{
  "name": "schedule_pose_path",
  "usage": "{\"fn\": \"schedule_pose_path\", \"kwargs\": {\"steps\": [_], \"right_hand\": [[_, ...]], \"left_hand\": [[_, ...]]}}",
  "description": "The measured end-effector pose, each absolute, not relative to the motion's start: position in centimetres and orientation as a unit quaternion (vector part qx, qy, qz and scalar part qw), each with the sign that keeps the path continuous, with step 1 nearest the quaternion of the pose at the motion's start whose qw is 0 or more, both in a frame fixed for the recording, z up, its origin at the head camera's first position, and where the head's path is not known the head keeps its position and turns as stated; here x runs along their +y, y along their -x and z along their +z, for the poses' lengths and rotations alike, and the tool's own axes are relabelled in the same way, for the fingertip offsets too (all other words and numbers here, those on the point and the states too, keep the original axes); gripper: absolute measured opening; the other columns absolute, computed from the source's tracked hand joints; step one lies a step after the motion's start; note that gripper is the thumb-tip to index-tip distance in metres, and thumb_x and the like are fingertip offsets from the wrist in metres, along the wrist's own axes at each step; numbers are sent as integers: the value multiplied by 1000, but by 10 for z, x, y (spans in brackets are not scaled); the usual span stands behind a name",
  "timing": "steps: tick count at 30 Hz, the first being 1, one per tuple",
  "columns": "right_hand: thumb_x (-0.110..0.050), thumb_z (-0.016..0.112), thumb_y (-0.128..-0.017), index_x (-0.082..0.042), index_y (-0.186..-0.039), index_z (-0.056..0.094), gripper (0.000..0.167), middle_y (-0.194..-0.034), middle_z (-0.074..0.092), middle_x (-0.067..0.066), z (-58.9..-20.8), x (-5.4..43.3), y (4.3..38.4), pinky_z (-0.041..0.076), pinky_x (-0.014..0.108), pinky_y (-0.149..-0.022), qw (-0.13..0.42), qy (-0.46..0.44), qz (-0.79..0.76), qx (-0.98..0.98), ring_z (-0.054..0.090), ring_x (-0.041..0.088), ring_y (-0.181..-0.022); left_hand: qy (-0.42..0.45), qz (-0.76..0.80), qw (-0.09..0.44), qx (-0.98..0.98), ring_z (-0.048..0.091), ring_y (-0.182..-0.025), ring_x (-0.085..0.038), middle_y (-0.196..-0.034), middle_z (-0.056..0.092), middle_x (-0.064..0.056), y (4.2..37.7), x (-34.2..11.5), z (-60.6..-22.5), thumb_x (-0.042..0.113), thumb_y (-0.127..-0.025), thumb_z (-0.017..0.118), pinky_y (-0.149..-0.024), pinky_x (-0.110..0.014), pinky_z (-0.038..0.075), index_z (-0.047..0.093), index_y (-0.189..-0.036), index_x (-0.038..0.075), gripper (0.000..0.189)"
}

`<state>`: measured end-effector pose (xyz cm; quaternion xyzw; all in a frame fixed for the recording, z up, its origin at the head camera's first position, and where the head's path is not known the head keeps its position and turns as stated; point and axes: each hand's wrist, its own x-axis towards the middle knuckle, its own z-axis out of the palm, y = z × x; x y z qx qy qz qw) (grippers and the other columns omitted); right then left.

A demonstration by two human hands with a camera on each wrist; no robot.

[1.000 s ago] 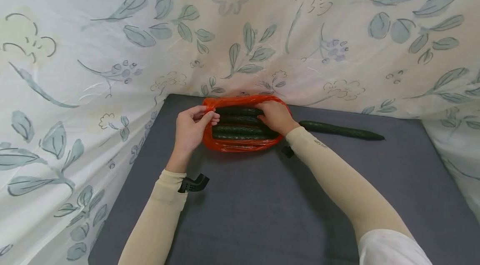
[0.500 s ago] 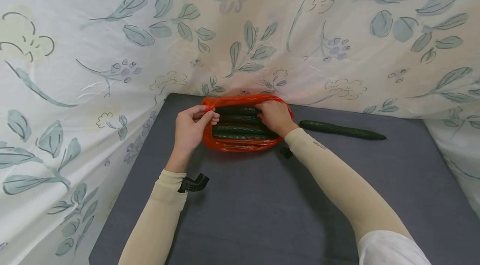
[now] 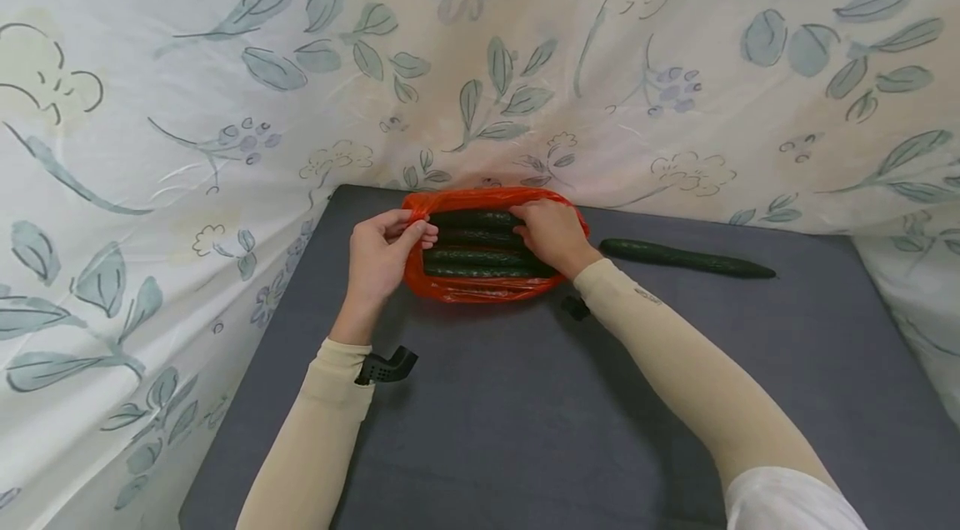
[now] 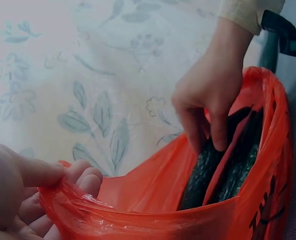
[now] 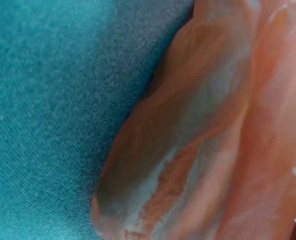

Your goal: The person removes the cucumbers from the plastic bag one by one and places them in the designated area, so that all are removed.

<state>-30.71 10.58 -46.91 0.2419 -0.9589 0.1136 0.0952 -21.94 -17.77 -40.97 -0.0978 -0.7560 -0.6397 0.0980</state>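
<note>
My left hand [image 3: 375,259] pinches the left rim of an orange-red plastic bag [image 3: 465,293] between thumb and fingers, holding its mouth open. Several dark green cucumbers [image 3: 487,257] lie side by side inside, lengthwise across the opening. My right hand [image 3: 555,234] reaches into the bag's right end. In the left wrist view, its thumb and fingers grip the upper part of one cucumber [image 4: 200,177]. Thin bag film [image 5: 268,150] fills much of the right wrist view, with greenish shapes showing through. Another cucumber [image 3: 686,257] lies outside the bag, just right of my right wrist.
The bag rests near the back edge of a dark grey table [image 3: 510,413]. A floral curtain [image 3: 480,80] hangs right behind it and along the left and right sides. Black wrist cameras [image 3: 388,365] sit on both sleeved forearms.
My right hand has shifted very slightly left inside the bag, away from the loose cucumber. The left hand keeps its pinch in the same place.
</note>
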Motion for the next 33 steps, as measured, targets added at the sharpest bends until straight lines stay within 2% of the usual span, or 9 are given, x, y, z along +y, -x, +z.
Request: {"fn": "schedule_pose_path", "kwargs": {"steps": [4, 10, 15, 22, 24, 29, 33], "right_hand": [[-20, 81, -101, -12, -140, 76, 40, -131, 76, 10, -465, 109, 302, 62, 55, -96, 94, -238, 118, -960, 73, 32, -115], [-21, 81, -101, -12, -142, 74, 43, -135, 75, 10, -461, 112, 297, 61, 55, -100, 89, -225, 124, -962, 72, 32, -118], [-21, 81, -101, -12, -141, 75, 42, -134, 75, 9, -456, 114, 293, 62, 54, -97, 96, -228, 135, -959, 72, 31, -117], [-20, 80, -102, -11, -141, 75, 41, -133, 75, 10, -448, 115, 284, 62, 55, -94, 109, -243, 145, -953, 72, 33, -114], [-20, 81, -101, -11, -141, 75, 41, -132, 76, 10, -446, 115, 282, 63, 55, -92, 113, -245, 147, -952, 73, 33, -113], [-18, 82, -100, -10, -138, 77, 39, -127, 78, 10, -440, 115, 278, 64, 53, -90, 130, -259, 150, -945, 74, 32, -107], [-17, 83, -99, -10, -137, 77, 39, -126, 78, 10, -435, 116, 276, 64, 51, -89, 137, -269, 148, -942, 75, 31, -105]], "left_hand": [[95, -637, 100, -758, 80, -83, -25, -103, 79, -26, 219, -178, -408, 1, -105, 72, -82, -31, 66, 73, -124, -14, 25], [94, -639, 99, -757, 80, -85, -26, -103, 79, -26, 218, -177, -407, 1, -104, 72, -82, -32, 66, 73, -125, -12, 25], [94, -639, 100, -757, 80, -84, -24, -103, 79, -25, 217, -176, -406, 2, -104, 72, -82, -30, 66, 74, -124, -11, 24], [97, -643, 102, -753, 79, -89, -40, -103, 78, -27, 217, -175, -407, -2, -104, 71, -82, -31, 66, 73, -124, -14, 23], [98, -643, 103, -752, 79, -88, -38, -103, 78, -27, 218, -175, -408, -2, -104, 71, -82, -31, 66, 73, -124, -15, 24], [98, -644, 103, -751, 80, -82, -22, -103, 79, -26, 217, -174, -408, 1, -104, 72, -82, -31, 66, 73, -124, -13, 24], [100, -645, 103, -751, 80, -83, -22, -103, 79, -26, 217, -173, -408, 2, -105, 72, -82, -31, 66, 73, -124, -14, 25]]}}
